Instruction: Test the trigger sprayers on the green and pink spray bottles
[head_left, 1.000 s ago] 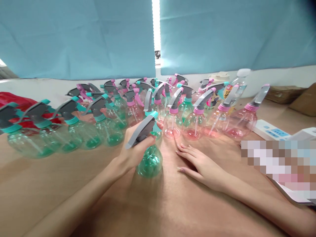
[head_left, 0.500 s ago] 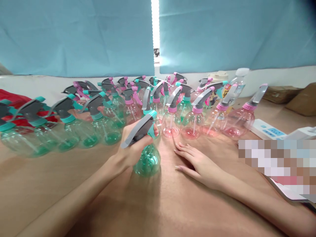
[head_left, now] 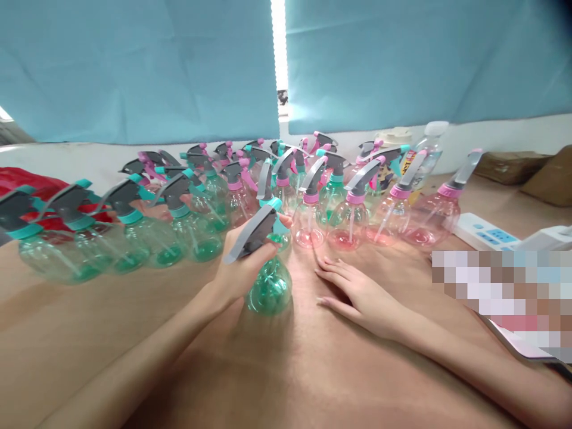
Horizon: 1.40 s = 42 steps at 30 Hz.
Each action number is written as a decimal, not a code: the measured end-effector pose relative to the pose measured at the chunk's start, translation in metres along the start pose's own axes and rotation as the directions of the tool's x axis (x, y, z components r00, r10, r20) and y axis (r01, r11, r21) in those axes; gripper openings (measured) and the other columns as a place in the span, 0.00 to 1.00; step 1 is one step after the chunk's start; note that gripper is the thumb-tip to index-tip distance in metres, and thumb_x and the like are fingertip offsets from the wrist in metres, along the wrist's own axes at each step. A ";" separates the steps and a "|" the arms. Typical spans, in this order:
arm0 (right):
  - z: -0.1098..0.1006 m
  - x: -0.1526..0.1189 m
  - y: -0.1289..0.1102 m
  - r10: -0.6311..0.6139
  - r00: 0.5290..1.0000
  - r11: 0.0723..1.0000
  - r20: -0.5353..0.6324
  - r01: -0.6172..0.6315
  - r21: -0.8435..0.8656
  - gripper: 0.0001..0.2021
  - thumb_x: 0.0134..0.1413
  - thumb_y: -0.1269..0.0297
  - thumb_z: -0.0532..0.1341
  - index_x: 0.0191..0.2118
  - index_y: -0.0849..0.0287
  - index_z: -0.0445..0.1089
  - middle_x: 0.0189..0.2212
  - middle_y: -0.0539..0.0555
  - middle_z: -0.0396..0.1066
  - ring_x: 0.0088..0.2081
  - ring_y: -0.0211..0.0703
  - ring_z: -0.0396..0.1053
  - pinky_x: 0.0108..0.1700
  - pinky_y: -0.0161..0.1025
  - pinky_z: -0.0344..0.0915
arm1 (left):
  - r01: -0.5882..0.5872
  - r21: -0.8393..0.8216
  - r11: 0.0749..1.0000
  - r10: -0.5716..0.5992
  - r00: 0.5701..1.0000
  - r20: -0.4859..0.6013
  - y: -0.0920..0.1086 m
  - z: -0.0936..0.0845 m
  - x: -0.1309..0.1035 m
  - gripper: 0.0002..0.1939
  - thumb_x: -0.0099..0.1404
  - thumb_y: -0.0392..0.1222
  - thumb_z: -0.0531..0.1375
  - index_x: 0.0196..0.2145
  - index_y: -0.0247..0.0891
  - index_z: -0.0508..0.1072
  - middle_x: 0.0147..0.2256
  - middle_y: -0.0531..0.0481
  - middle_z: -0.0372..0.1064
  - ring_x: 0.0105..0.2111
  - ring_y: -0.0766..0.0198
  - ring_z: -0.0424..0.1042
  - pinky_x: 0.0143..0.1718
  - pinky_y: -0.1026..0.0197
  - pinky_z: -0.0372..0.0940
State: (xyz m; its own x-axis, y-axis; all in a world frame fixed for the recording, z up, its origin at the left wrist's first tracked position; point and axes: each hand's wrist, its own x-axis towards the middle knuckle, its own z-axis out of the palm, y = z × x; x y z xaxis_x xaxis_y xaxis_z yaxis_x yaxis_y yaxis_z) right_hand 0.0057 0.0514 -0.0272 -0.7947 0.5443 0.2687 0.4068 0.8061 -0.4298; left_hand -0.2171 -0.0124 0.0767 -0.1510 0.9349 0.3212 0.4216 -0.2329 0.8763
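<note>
Near the middle, my left hand (head_left: pixel 239 268) is wrapped round the neck of a green spray bottle (head_left: pixel 269 289) with a grey and teal trigger head. The bottle stands upright on the wooden table (head_left: pixel 308 369). To its right, my right hand (head_left: pixel 357 295) lies on the table with fingers stretched out, holding nothing. Just beyond my right fingertips stand pink-tinted spray bottles (head_left: pixel 348 229) with grey and pink heads. A row of green spray bottles (head_left: pixel 201 238) with teal collars extends to the left.
More spray bottles crowd the back. Behind them are a clear capped bottle (head_left: pixel 431 149) and a beige-lidded container (head_left: pixel 395 137). Red material (head_left: pixel 40 185) lies at the left. A white power strip (head_left: pixel 485 232), brown packages (head_left: pixel 554 179) and a pixelated area are at the right.
The view has shifted slightly, so the left row sits a little further right. My left hand still grips the green bottle, and my right hand rests in the same place.
</note>
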 end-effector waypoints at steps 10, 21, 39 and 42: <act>0.002 -0.002 0.002 -0.004 1.000 0.999 0.016 0.005 -0.034 0.28 0.63 0.48 0.54 0.59 0.66 0.65 0.61 0.65 0.62 0.62 0.58 0.59 0.63 0.58 0.56 | -0.036 0.028 0.999 0.037 0.999 -0.005 -0.003 0.000 0.000 0.11 0.53 0.37 0.56 0.36 0.39 0.72 0.30 0.52 0.68 0.29 0.60 0.69 0.30 0.58 0.62; 0.001 -0.001 0.002 -0.008 0.999 0.999 0.033 0.009 -0.045 0.29 0.63 0.48 0.53 0.59 0.67 0.64 0.61 0.65 0.61 0.63 0.57 0.58 0.63 0.58 0.56 | -0.047 0.038 0.998 0.048 0.999 -0.020 -0.003 0.000 -0.001 0.04 0.54 0.36 0.57 0.30 0.40 0.69 0.27 0.53 0.67 0.29 0.60 0.69 0.30 0.58 0.64; 0.003 -0.002 0.003 -0.009 1.000 1.000 -0.006 0.009 0.002 0.27 0.62 0.49 0.56 0.59 0.61 0.65 0.61 0.64 0.62 0.62 0.57 0.59 0.63 0.59 0.55 | -0.066 0.035 0.997 0.066 0.998 -0.014 -0.004 0.000 -0.001 0.06 0.55 0.38 0.57 0.33 0.40 0.70 0.24 0.54 0.65 0.28 0.60 0.68 0.29 0.58 0.63; 0.003 -0.002 0.003 -0.010 1.000 1.000 -0.007 0.010 0.009 0.27 0.62 0.49 0.56 0.60 0.61 0.65 0.61 0.63 0.61 0.62 0.57 0.59 0.62 0.59 0.56 | -0.078 0.043 0.996 0.079 0.997 -0.017 -0.002 0.000 -0.001 0.07 0.54 0.37 0.57 0.33 0.40 0.71 0.23 0.54 0.65 0.27 0.61 0.67 0.28 0.58 0.63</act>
State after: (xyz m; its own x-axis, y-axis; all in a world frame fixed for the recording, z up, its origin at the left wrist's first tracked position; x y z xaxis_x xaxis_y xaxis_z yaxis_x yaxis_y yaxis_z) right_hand 0.0072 0.0514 -0.0317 -0.7955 0.5380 0.2790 0.3949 0.8094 -0.4347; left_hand -0.2182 -0.0129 0.0744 -0.1323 0.9091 0.3951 0.4698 -0.2935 0.8326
